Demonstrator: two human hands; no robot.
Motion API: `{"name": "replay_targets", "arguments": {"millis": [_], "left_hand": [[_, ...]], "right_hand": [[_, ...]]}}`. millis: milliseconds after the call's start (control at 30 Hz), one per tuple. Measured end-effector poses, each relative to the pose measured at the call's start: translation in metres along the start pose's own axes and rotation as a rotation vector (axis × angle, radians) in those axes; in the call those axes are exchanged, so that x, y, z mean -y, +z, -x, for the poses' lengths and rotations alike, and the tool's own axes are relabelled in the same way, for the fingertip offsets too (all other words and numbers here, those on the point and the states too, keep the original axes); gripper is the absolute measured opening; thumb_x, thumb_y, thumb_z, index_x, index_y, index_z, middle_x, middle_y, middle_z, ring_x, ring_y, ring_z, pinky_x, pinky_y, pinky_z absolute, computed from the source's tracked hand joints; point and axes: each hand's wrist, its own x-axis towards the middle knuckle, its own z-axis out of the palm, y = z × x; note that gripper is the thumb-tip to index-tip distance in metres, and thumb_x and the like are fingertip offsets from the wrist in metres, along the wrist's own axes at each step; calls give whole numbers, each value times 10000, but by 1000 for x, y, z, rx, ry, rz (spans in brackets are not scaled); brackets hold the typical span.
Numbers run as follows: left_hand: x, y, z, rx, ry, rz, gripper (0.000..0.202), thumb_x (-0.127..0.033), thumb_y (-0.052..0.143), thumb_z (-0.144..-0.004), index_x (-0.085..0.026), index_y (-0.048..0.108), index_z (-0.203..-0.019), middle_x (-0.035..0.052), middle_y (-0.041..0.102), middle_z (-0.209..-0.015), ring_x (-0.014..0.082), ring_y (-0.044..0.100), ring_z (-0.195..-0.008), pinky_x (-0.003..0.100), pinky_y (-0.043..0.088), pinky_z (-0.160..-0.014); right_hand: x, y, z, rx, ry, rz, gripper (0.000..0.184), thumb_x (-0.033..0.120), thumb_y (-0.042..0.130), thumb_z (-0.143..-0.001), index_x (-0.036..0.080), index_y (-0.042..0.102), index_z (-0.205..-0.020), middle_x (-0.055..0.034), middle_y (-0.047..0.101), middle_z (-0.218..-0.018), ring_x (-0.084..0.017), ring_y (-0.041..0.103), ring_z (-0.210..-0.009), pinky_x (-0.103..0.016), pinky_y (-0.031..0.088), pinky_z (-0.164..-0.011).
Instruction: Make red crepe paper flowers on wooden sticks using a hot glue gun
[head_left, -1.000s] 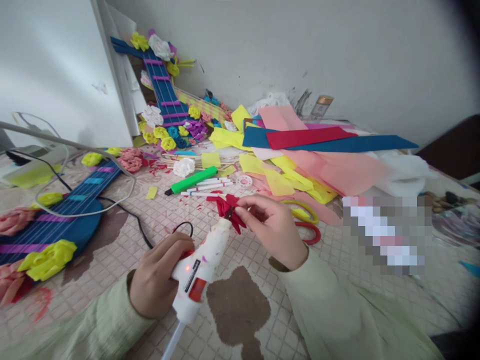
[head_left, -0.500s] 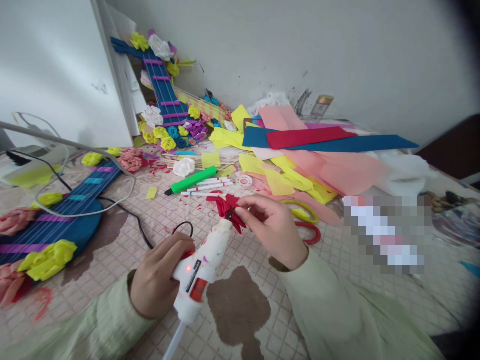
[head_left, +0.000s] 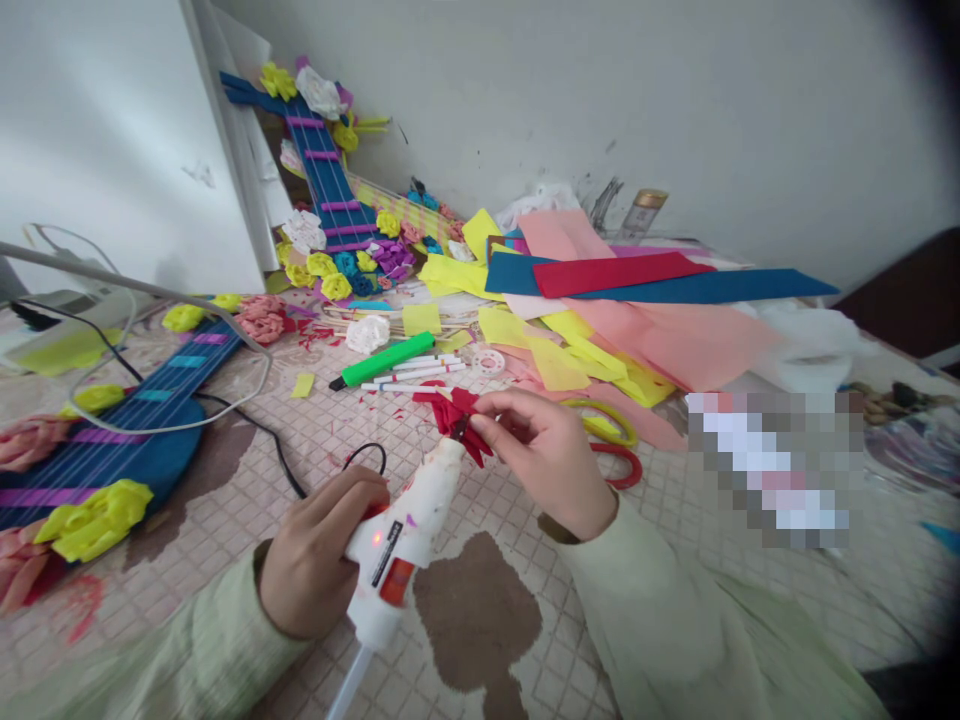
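My left hand (head_left: 319, 555) is wrapped round the handle of a white hot glue gun (head_left: 409, 530), its small light glowing red and a glue stick (head_left: 350, 683) poking out of its back end. The gun's nozzle meets the underside of a red crepe paper flower (head_left: 450, 412). Thumb and forefinger of my right hand (head_left: 544, 450) pinch that flower at its right side. Just past my right hand lie scissors (head_left: 621, 465) with yellow and red handles, partly hidden by it. Beyond the flower are a green cutter knife (head_left: 386, 362) and several white sticks (head_left: 420, 372).
Blue paper guitars with crepe flowers stand at the back (head_left: 337, 190) and lie at the left (head_left: 142, 430). Crepe paper strips (head_left: 637, 280) pile up at the back right. A black cord (head_left: 274, 430) and a white cable (head_left: 259, 395) cross the left side. A glass jar (head_left: 643, 213) stands by the wall.
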Motion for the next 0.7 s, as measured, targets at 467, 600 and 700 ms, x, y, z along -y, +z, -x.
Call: {"name": "replay_targets", "arguments": {"millis": [467, 600, 700], "left_hand": [[-7, -3, -5, -37, -50, -23, 141, -76, 415, -799, -166, 523, -785, 62, 581, -754, 145, 564, -679, 250, 441, -597], [-5, -3, -4, -40, -41, -29, 134, -83, 421, -795, -167, 524, -784, 61, 581, -758, 151, 565, -686, 250, 438, -592], [-3, -3, -3, -41, -41, -33, 128, -84, 424, -796, -166, 522, -792, 61, 579, -764, 150, 567, -692, 249, 435, -598]], "right_hand": [[1, 0, -1, -5, 2, -2, 65, 213, 589, -775, 179, 639, -796, -21, 680, -783, -129, 611, -686, -253, 498, -647], [1, 0, -1, -1, -3, 12, 61, 210, 582, -780, 182, 634, -793, -20, 675, -776, -131, 607, -679, -253, 496, -633], [2, 0, -1, -7, -28, 63, 58, 196, 579, -780, 173, 632, -786, -24, 672, -767, -127, 599, -658, -238, 484, -603]]}}
